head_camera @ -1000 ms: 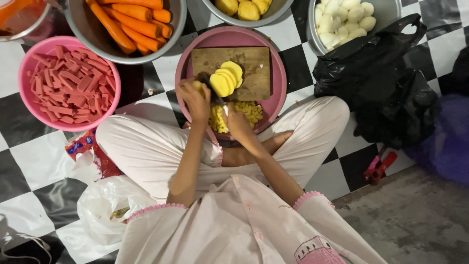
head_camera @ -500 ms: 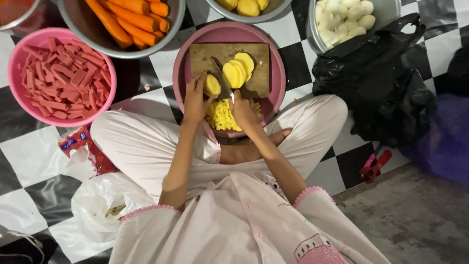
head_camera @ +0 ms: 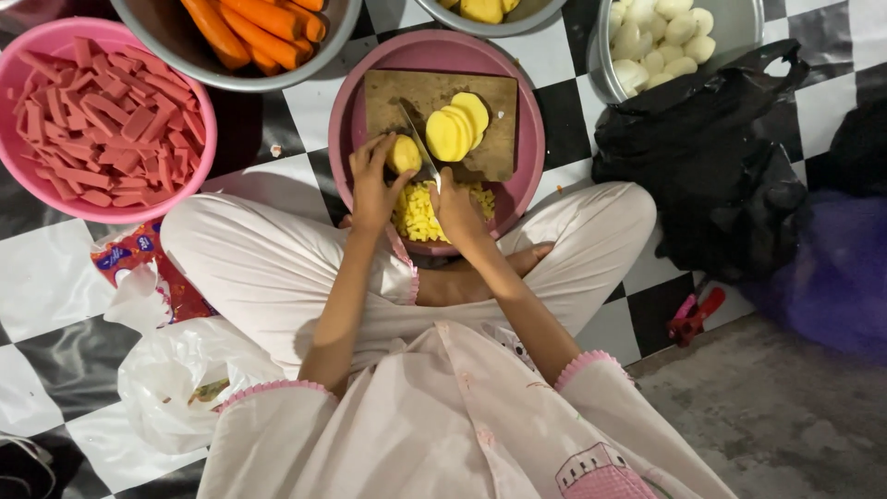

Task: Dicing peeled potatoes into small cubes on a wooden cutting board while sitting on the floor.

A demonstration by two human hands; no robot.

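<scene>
A pink basin (head_camera: 527, 102) in front of my crossed legs holds a wooden cutting board (head_camera: 397, 92) and a heap of yellow diced potato (head_camera: 416, 217). My left hand (head_camera: 371, 180) grips a peeled potato piece (head_camera: 404, 153) at the board's near edge. My right hand (head_camera: 455, 205) holds a knife (head_camera: 418, 139) whose blade rests against that piece. Several cut potato slices (head_camera: 455, 127) lean together on the board.
A pink bowl of red strips (head_camera: 97, 125) sits at left. Metal bowls hold carrots (head_camera: 245, 28), yellow potatoes (head_camera: 485, 9) and whole peeled potatoes (head_camera: 661, 42). A black bag (head_camera: 721, 166) lies at right, white plastic bags (head_camera: 176, 370) at lower left, a red peeler (head_camera: 691, 317) on the checkered floor.
My left hand has drawn the potato piece slightly toward me on the board. The knife in my right hand has come down against it. The view has shifted a little.
</scene>
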